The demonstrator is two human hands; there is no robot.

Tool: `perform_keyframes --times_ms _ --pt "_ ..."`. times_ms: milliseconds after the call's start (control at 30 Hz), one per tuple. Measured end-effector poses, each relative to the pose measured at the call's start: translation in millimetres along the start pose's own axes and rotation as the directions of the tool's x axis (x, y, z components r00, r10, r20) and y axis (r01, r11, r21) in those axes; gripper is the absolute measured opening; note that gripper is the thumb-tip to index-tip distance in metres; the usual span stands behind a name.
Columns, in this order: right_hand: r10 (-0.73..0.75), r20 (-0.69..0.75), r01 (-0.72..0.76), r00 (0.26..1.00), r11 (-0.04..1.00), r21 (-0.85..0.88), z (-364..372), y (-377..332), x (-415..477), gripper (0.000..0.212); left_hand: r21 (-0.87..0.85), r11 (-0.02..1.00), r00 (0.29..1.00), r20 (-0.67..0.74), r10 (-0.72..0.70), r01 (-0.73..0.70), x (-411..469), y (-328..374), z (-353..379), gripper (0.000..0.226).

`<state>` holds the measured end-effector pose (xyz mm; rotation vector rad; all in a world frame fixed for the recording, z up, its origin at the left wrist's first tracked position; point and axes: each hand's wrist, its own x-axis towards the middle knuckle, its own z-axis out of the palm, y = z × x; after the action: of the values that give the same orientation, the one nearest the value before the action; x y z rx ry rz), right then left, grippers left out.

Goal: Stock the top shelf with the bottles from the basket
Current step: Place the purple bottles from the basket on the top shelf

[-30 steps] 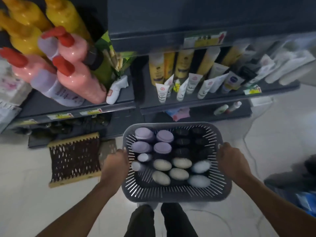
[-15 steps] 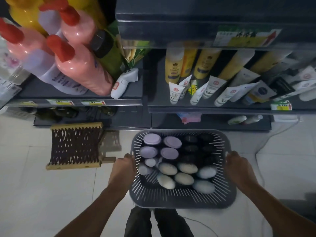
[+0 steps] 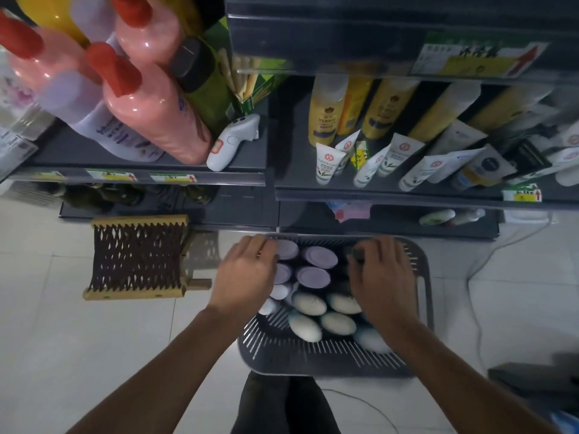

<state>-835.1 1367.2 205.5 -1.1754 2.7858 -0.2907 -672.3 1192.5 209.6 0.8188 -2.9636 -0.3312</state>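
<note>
The grey slotted basket (image 3: 313, 361) stands on the white floor in front of the shelves. It holds upright bottles seen from above: purple caps (image 3: 321, 256) at the back left, cream caps (image 3: 308, 303) at the front, dark caps at the back right, mostly hidden. My left hand (image 3: 244, 277) lies over the left purple-capped bottles with its fingers bent down; its grip is hidden. My right hand (image 3: 382, 283) reaches into the back right, thumb and fingers closed round a dark cap (image 3: 357, 255). The dark top shelf edge (image 3: 344, 42) juts out overhead.
Pink bottles with red caps (image 3: 150, 104) lean on the left shelf beside a white handheld scanner (image 3: 235, 139). Yellow bottles (image 3: 326, 111) and white tubes (image 3: 326, 161) fill the right shelf. A woven wooden rack (image 3: 138, 258) lies left of the basket, a cable (image 3: 476, 324) to the right.
The basket was being carried by its side rims and is now down on the floor. Both hands have let go of the rims and moved inward over the bottles.
</note>
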Motion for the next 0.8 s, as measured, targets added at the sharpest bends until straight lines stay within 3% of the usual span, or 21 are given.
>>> perform_keyframes --times_ms 133,267,400,800 --pt "-0.237 0.184 0.224 0.954 0.970 0.093 23 -35 20 0.019 0.056 0.990 0.976 0.188 0.113 -0.126 28 -1 14 0.043" --pt "-0.234 0.359 0.275 0.904 0.959 -0.067 40 -36 34 0.026 0.138 0.970 0.958 0.234 0.165 -0.201 40 -1 19 0.039" --pt "-0.229 0.389 0.308 0.892 0.939 -0.153 44 -35 47 0.032 0.155 0.951 0.947 0.225 0.229 -0.266 40 -6 22 0.029" --pt "-0.265 0.390 0.317 0.882 0.946 -0.073 59 -25 37 0.042 0.223 0.961 0.900 0.433 0.054 -0.165 40 6 50 0.033"
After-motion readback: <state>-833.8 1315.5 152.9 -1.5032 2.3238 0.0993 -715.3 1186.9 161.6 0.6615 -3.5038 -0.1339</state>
